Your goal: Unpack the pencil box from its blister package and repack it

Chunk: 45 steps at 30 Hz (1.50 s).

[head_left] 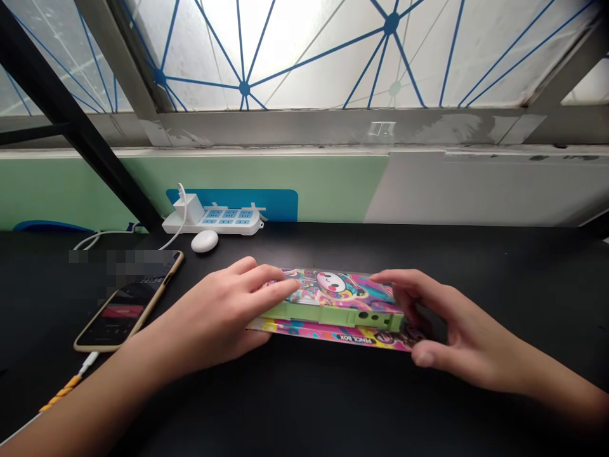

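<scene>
A pencil box (333,314) with a bright cartoon lid and a green side lies on the black desk, a little tilted. Under it shows a colourful printed piece of packaging (316,333) marked "PENCIL BOX"; whether it is a flat card or a sleeve I cannot tell. My left hand (233,304) is closed around the left end, fingers over the lid and thumb at the near side. At the other end my right hand (447,330) curls round the corner, index fingertip on the lid and thumb by the packaging's near corner. Its other fingers are partly hidden behind the box.
To the left lies a phone (128,308) with a charging cable (61,393). A white power strip (219,220) with a plugged-in adapter stands against the wall, a white rounded case (204,241) in front of it. A black slanted post (90,139) rises at the left.
</scene>
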Motion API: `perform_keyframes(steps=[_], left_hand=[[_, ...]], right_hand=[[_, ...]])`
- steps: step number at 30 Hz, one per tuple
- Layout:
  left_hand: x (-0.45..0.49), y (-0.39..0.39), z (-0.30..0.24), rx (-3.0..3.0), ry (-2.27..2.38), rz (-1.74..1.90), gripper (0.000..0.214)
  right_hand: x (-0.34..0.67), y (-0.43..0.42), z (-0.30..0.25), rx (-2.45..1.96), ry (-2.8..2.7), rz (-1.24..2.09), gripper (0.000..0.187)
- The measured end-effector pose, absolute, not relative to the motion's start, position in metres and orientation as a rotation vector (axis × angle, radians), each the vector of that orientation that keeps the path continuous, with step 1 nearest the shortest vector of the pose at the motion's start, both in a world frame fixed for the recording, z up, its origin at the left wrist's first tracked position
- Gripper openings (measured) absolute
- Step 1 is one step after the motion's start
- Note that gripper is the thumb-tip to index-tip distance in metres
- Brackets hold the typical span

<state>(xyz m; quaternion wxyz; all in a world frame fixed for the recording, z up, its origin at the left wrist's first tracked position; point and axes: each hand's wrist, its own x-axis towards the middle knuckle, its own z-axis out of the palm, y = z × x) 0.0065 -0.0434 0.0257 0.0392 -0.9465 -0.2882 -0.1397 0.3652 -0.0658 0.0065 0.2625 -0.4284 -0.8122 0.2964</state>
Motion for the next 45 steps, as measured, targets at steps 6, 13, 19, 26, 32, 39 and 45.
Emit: perform_keyframes(steps=[6, 13, 19, 26, 32, 39, 45], left_hand=[[0.014, -0.047, 0.021, -2.954, -0.885, -0.382, 0.064], [0.017, -0.042, 0.007, -3.11, -0.984, -0.467, 0.056], [0.014, -0.035, 0.001, -3.05, -1.382, -0.332, 0.082], [0.016, -0.039, 0.001, -2.89, -1.183, -0.453, 0.076], [0.018, -0.038, -0.007, -2.639, -0.987, -0.599, 0.077], [0.012, -0.033, 0.006, -2.562, -1.08, -0.828, 0.074], [-0.002, -0.027, 0.019, -2.643, -0.895, -0.834, 0.038]], right_hand=[[0.36, -0.055, -0.001, -1.407, -2.291, 0.866, 0.079], [0.366, -0.05, -0.017, -1.431, -2.297, 0.922, 0.093], [0.369, -0.047, -0.016, -1.405, -2.29, 0.883, 0.091], [0.374, -0.042, -0.015, -1.388, -2.192, 0.757, 0.084], [0.379, -0.035, -0.005, -1.542, -1.954, 0.661, 0.066], [0.387, -0.039, 0.005, -1.35, -1.992, 0.378, 0.062], [0.382, -0.045, 0.005, -1.016, -2.2, -0.048, 0.03]])
